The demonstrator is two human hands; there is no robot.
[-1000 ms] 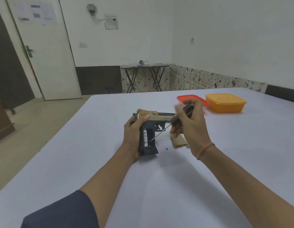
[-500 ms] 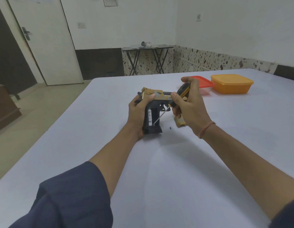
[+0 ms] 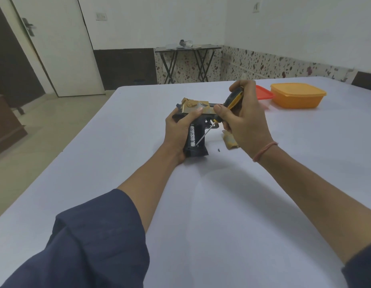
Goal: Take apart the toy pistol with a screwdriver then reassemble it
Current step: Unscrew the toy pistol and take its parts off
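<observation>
The left hand is gripping the toy pistol, standing butt-down on the table; the right hand is clenching the screwdriver, tip at the grip. With a gold panel and screw lying alongside, disassembly is looking partway done, reassembly pending.

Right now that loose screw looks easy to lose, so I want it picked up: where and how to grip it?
Pinch the screw across its sides from straight above, with thumb and one fingertip. It is tiny and lies loose on the table, in the gap between the pistol and the gold panel, so a sideways reach would likely bump them.
</observation>
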